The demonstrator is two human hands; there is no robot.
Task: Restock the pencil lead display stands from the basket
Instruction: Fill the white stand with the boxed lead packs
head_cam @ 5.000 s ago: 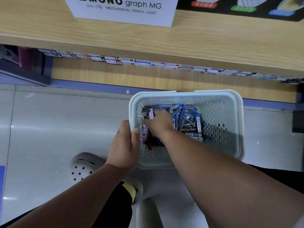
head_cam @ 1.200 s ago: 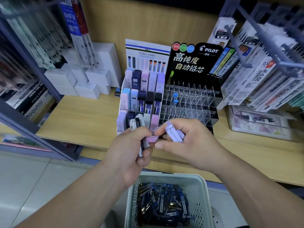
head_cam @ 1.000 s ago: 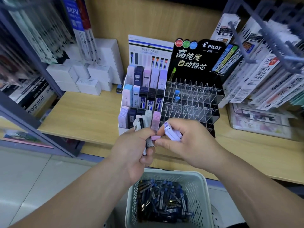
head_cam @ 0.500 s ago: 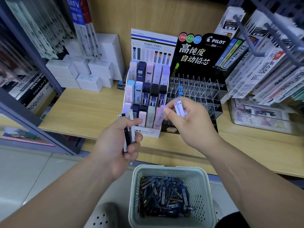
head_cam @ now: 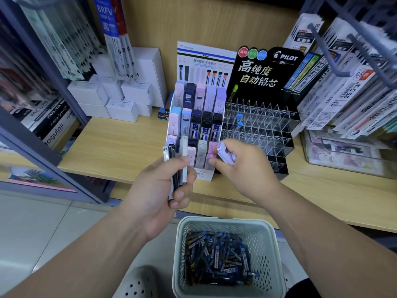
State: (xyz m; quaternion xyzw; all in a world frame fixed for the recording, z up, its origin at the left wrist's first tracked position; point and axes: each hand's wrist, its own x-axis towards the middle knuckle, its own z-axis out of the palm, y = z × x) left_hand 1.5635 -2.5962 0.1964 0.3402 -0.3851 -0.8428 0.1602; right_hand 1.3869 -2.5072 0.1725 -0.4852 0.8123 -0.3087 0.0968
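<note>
The person stands before a wooden shelf (head_cam: pixel 120 145) with both hands raised in front of the white display stand (head_cam: pixel 196 97), whose three stepped rows hold upright lead cases in pink, lilac, pale blue, white and dark navy. The left hand (head_cam: pixel 163 188) has its fingers (head_cam: pixel 182 193) curled round a small bunch of slim cases (head_cam: pixel 175 160), white ones and a black one, held upright with their tops level with the stand's front row. The right hand (head_cam: pixel 245 168) grips a few pale lilac cases (head_cam: pixel 224 153) between thumb and curled fingers, tilted, just to the right of the front row. Its forefinger tip reaches to the pink cases (head_cam: pixel 211 150) at that row's right end; whether it touches them cannot be told. Touching the white stand on its right is the black Pilot stand (head_cam: pixel 261 67), a grid of clear compartments with two blue cases (head_cam: pixel 238 120) near its left side. Below the shelf edge, between the forearms, sits the pale perforated basket (head_cam: pixel 226 221) on the floor, holding a heap of loose lead cases (head_cam: pixel 217 257), mostly blue and dark. White boxes (head_cam: pixel 120 97) are stacked on the shelf left of the stands, and hanging refill packs (head_cam: pixel 343 100) crowd the right side.
</note>
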